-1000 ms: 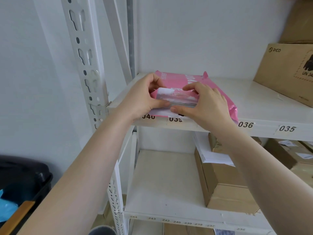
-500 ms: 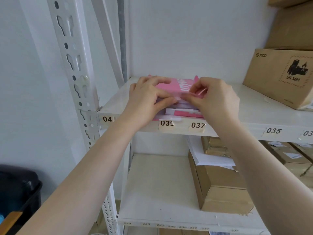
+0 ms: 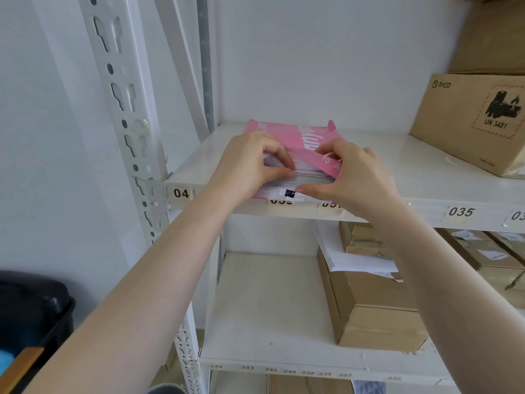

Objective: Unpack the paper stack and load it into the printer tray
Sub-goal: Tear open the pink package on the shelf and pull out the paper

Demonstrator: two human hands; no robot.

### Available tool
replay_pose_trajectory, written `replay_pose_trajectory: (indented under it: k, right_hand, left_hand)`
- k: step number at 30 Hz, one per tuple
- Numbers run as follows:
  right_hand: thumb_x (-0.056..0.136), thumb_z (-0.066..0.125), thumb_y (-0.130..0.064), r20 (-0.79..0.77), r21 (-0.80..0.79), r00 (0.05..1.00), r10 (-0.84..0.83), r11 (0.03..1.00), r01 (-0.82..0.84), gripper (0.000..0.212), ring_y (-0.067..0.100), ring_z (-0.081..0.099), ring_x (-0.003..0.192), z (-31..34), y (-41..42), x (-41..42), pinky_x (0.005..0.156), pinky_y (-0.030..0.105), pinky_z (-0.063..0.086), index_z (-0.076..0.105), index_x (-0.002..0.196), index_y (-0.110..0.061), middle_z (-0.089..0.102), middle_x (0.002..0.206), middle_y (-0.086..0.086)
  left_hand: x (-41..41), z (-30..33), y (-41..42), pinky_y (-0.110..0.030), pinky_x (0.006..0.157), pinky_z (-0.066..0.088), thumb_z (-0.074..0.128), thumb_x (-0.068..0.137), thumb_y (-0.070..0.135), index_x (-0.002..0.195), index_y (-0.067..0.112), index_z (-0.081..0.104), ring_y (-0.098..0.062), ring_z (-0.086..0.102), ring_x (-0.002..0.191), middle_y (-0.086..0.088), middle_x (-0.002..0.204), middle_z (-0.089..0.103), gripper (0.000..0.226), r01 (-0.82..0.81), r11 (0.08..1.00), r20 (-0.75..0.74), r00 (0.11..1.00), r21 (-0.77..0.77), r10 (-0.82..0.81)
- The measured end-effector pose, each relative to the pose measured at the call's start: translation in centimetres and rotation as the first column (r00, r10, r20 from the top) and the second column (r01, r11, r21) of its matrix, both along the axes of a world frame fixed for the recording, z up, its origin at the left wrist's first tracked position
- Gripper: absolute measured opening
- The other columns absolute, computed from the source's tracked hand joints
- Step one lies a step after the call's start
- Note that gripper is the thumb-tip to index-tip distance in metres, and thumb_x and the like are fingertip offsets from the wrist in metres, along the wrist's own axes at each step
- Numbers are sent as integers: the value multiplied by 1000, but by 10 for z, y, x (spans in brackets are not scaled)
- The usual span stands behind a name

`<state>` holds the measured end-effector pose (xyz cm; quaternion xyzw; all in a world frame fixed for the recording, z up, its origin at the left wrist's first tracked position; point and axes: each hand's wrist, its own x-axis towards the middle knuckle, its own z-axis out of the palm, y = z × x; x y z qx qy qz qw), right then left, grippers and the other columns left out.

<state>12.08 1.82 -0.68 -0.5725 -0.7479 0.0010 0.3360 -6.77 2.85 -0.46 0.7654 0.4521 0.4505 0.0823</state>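
Observation:
A ream of white paper in a pink wrapper [image 3: 287,135] lies at the front left of a white shelf [image 3: 397,177]. The wrapper's near end is torn open, and the white sheet edges [image 3: 309,177] show between my hands. My left hand [image 3: 250,163] grips the left of the open end, thumb on the stack edge and fingers curled over the top. My right hand [image 3: 352,174] pinches the pink wrapper flap at the right, its thumb under the stack. No printer is in view.
A brown PICO carton [image 3: 471,120] stands at the shelf's right, another box above it. The lower shelf [image 3: 264,308] holds cardboard boxes [image 3: 377,317] with loose white sheets on top. A perforated white upright [image 3: 125,109] rises at left. A dark bin [image 3: 31,317] sits lower left.
The view has shifted and come closer. Both hands have worked the wrapper's near end further open; the pink flap is pulled back and more white sheet edge shows.

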Motion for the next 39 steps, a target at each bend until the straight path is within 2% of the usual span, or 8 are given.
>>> replay_pose_trajectory:
  k: [9,13,16,23,27,32,36,39]
  right_hand:
    - [57,75,-64,-100,-21,995,20,1000,-22,68,18,51,106,2,3,1,77,31,42,57,114,-31,57,99,-14]
    - [58,75,-64,-122,-16,993,-2,1000,0,68,17,51,108,1,4,0,78,31,41,58,114,-31,55,98,-15]
    - [58,75,-65,-129,-18,992,-11,1000,9,67,17,52,107,1,4,-2,77,31,41,58,114,-31,55,98,-16]
    - [55,73,-67,-147,-6,989,-12,1000,12,67,19,53,105,0,5,-2,78,32,44,59,110,-31,63,99,-9]
    - [56,75,-64,-167,-8,986,-4,1000,2,65,19,54,104,0,3,-3,80,35,47,59,110,-30,62,97,-10]
    - [63,75,-59,-253,97,965,73,994,-50,63,19,49,106,-1,-14,4,81,32,42,60,113,-25,62,100,-8]
    - [70,69,-58,-353,204,936,15,977,61,64,13,38,111,-12,-40,19,87,27,32,53,123,-26,55,119,-5]
    - [73,73,-48,-589,120,807,-31,985,126,69,16,41,119,-32,-62,23,97,31,38,43,131,-26,46,129,-2]
  left_hand:
    - [0,2,1,-13,81,41,80,68,17,76,14,77,-12,65,95,0,89,71,9,15,999,31,999,-40,-14]
    - [2,-1,3,-31,92,45,79,69,22,74,17,76,-12,63,99,2,95,70,7,-3,1000,31,1000,-21,4]
    - [4,-5,3,-46,89,45,73,69,32,69,25,75,-13,62,99,10,97,67,7,-68,996,18,998,64,67]
    - [9,-6,0,-50,89,44,68,71,33,67,28,73,-13,61,97,17,94,64,9,-94,990,34,995,103,91]
    - [11,-7,-3,-46,88,43,71,73,30,68,24,73,-16,58,98,11,98,65,8,-145,967,-4,989,208,150]
    - [11,-16,-18,-28,89,22,68,77,37,70,27,72,-19,42,115,12,113,60,13,-239,896,-32,962,375,271]
    - [7,-31,-48,-33,94,24,67,77,40,70,30,71,-8,30,115,14,116,55,13,-256,899,50,966,355,255]
    - [6,-50,-70,-31,92,25,66,77,42,72,30,71,-6,40,105,19,103,53,14,-244,933,110,969,264,222]
